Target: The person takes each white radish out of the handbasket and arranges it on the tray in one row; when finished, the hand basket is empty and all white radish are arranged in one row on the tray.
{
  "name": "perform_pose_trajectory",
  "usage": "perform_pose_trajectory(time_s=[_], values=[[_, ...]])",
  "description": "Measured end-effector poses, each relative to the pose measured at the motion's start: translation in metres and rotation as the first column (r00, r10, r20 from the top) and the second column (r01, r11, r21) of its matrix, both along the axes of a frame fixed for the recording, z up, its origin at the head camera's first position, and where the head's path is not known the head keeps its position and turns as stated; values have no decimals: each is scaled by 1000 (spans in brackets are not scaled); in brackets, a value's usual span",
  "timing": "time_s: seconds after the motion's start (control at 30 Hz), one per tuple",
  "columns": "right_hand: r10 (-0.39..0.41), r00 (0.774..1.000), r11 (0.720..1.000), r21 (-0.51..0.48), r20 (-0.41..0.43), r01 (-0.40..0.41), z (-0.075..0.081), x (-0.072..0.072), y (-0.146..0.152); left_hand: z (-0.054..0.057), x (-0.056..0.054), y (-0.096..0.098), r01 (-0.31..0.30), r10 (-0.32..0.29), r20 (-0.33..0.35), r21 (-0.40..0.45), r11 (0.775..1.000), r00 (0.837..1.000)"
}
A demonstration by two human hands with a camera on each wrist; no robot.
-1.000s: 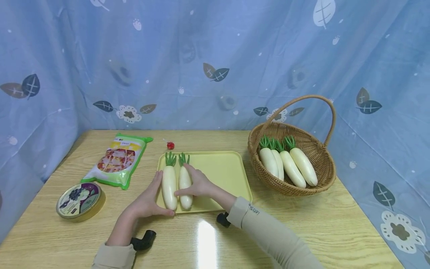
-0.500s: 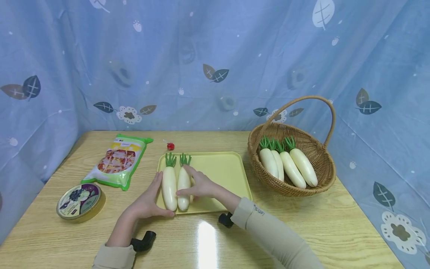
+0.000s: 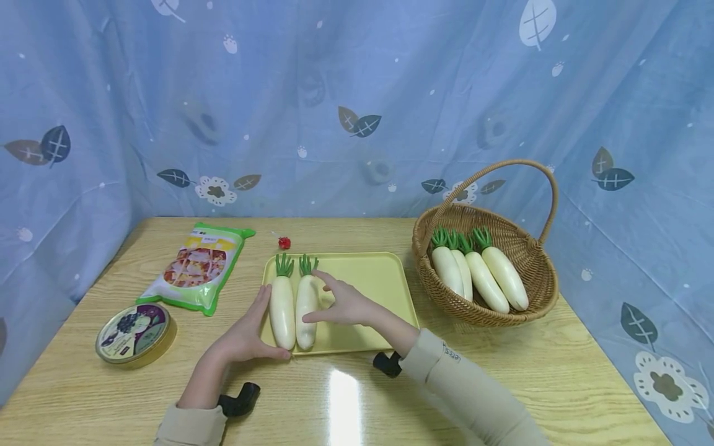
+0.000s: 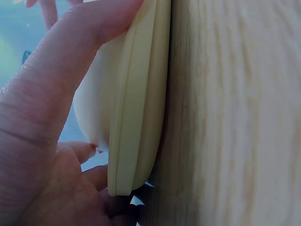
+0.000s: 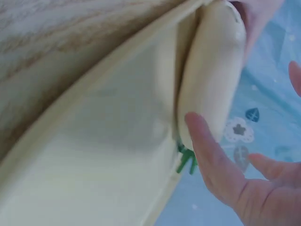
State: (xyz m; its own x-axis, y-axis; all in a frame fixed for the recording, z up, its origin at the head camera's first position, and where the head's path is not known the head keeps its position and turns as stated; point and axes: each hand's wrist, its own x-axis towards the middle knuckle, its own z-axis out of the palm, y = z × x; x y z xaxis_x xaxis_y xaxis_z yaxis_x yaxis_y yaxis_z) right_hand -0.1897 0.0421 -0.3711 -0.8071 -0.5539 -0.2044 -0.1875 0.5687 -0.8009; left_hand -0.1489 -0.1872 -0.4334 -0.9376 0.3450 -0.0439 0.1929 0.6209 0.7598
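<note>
Spread the right hand (image 3: 347, 303) wide beside the rightmost long white, green-topped radish (image 3: 305, 300) in the pale-yellow rectangular tray (image 3: 370, 285).
Framed tray corner with outstretched left hand (image 3: 245, 334); probably called for slow, straight clearance without nudging.

High forward-down head view; close wrist views, tray (image 3: 365, 300) common to all

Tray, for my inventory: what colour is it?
The tray is pale yellow, clearest in the head view.
</note>
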Motion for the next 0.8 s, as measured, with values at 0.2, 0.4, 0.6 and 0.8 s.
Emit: perform_pose_trajectory(time_s=[0.2, 0.4, 0.6, 0.8], values=[[31, 999, 1000, 4, -8, -31, 13, 3, 14, 1, 0, 1, -3, 3, 5, 6, 1000, 1000], [44, 997, 999, 5, -58, -43, 28, 7, 28, 0, 0, 0, -7, 7, -5, 6, 1000, 1000], [48, 995, 998, -30, -82, -51, 43, 14, 42, 0, -1, 0, -6, 6, -9, 3, 1000, 1000], [41, 993, 999, -31, -107, -45, 54, 18, 58, 0, 0, 0, -2, 2, -9, 0, 1000, 1000]])
